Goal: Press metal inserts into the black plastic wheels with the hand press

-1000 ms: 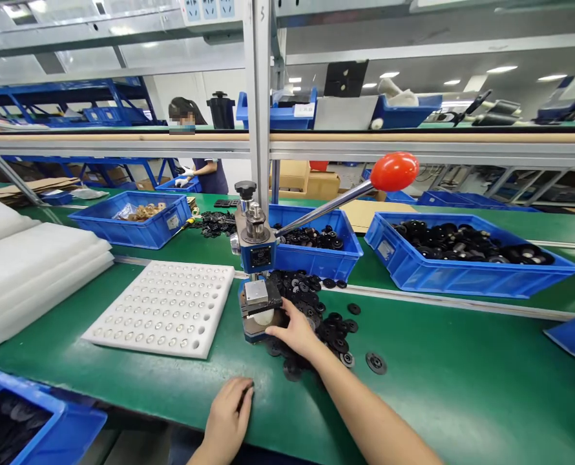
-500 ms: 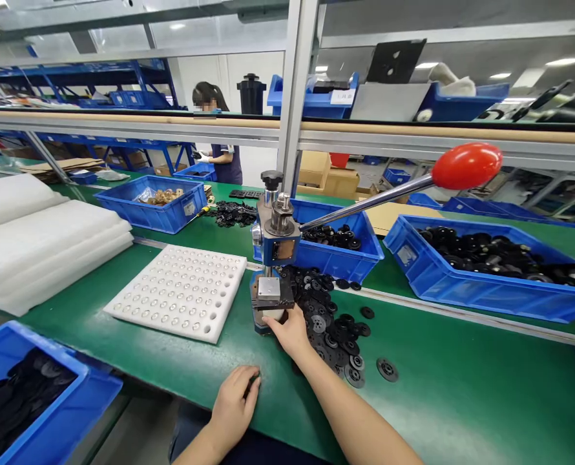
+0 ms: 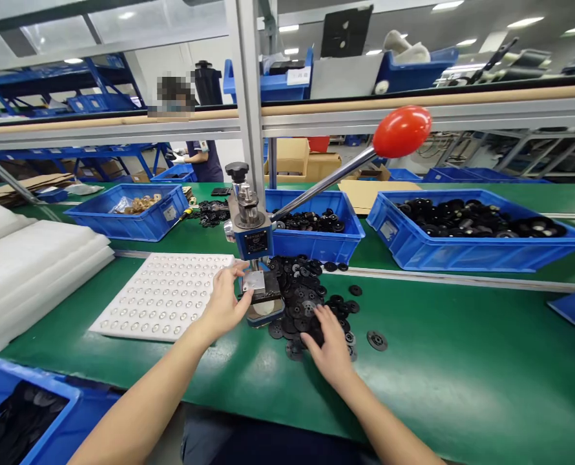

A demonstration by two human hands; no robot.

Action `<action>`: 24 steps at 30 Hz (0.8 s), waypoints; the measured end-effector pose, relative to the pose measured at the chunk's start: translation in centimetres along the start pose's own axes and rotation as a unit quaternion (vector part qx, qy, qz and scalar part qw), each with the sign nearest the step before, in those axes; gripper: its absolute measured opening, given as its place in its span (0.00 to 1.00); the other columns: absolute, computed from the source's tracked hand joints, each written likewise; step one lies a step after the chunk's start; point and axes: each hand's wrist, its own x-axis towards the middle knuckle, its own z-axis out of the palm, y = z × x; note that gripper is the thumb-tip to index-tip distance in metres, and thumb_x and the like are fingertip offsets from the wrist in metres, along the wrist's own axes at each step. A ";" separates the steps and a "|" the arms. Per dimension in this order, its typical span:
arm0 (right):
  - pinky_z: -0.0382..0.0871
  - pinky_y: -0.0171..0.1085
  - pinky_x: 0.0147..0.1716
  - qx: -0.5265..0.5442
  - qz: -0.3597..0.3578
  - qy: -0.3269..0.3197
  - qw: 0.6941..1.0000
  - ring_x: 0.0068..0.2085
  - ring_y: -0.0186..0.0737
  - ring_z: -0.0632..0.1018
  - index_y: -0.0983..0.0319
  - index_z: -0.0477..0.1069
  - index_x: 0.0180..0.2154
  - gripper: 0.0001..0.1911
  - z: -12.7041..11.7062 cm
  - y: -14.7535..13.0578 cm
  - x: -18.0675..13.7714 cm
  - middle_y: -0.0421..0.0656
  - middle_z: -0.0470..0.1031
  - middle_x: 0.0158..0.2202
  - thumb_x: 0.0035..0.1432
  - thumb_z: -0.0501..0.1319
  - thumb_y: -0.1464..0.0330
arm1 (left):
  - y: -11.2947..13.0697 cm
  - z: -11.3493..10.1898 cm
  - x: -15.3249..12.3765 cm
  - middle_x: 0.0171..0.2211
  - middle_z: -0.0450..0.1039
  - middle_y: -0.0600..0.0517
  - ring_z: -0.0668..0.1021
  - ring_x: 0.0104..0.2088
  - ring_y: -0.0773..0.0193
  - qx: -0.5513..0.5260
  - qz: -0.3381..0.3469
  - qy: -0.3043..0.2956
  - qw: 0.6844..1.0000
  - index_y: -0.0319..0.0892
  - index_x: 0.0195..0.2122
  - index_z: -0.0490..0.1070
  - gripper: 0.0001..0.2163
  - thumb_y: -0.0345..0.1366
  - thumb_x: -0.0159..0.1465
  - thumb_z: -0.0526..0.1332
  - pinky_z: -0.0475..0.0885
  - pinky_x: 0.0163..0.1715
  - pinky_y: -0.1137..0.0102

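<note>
My left hand [image 3: 225,303] is at the little press [image 3: 254,258] on the green surface [image 3: 462,374]. My fingers are bent and my fingertips touch the metal block at the bottom of the press. I cannot tell if I pinch something small there. The press has a long handle with a red ball [image 3: 402,131] on the end, and the handle points up and to the right.

My right hand [image 3: 330,345] lies flat on the pile of black discs [image 3: 307,303] just to the right of the press. My fingers are spread a little over the discs.

Left of the press lies a white tray [image 3: 164,303] with many round holes. Small shiny bits sit in the holes.

Behind the press stands a blue bin [image 3: 316,245] with black parts in it. A bigger blue bin [image 3: 462,252] to the right is full of black round parts too. A blue bin [image 3: 127,223] far on the left holds tan bits. At the bottom left corner a blue bin [image 3: 50,426] holds dark discs. White foam sheets [image 3: 30,271] are stacked at the left.
</note>
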 end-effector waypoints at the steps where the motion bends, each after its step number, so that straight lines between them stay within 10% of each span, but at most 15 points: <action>1: 0.66 0.58 0.60 -0.010 0.006 0.030 0.999 0.62 0.55 0.68 0.58 0.68 0.57 0.27 -1.3 1.2 -0.5 0.51 0.71 0.57 0.61 0.60 0.53 | -0.2 0.4 0.3 0.56 0.71 0.41 0.69 0.59 0.50 -0.003 -0.010 -0.024 1.000 0.45 0.46 0.60 0.11 0.34 0.63 0.59 0.65 0.55 0.51; 9: 0.62 0.59 0.60 -0.177 0.188 0.146 0.955 0.63 0.61 0.65 0.69 0.69 0.54 0.40 -7.1 9.9 -4.8 0.60 0.69 0.58 0.59 0.50 0.42 | -0.8 2.5 0.1 0.53 0.74 0.43 0.73 0.54 0.52 -0.020 -0.031 -0.048 0.998 0.45 0.45 0.62 0.10 0.35 0.64 0.60 0.66 0.53 0.54; 17: 0.63 0.57 0.58 -0.228 0.124 0.095 0.961 0.58 0.57 0.70 0.63 0.73 0.48 0.28 -5.9 9.7 -5.3 0.55 0.74 0.53 0.63 0.50 0.49 | -3.9 -0.9 -3.8 0.60 0.67 0.38 0.70 0.61 0.48 0.013 -0.085 0.059 0.995 0.43 0.53 0.63 0.19 0.42 0.63 0.62 0.66 0.58 0.51; 24: 0.65 0.57 0.56 -0.188 0.125 0.104 0.969 0.55 0.56 0.70 0.63 0.67 0.55 0.25 -5.8 12.0 -5.3 0.55 0.71 0.53 0.62 0.51 0.56 | -9.9 -3.7 -7.4 0.47 0.76 0.40 0.77 0.49 0.47 0.160 -0.230 0.097 0.955 0.41 0.39 0.70 0.12 0.45 0.61 0.60 0.73 0.48 0.54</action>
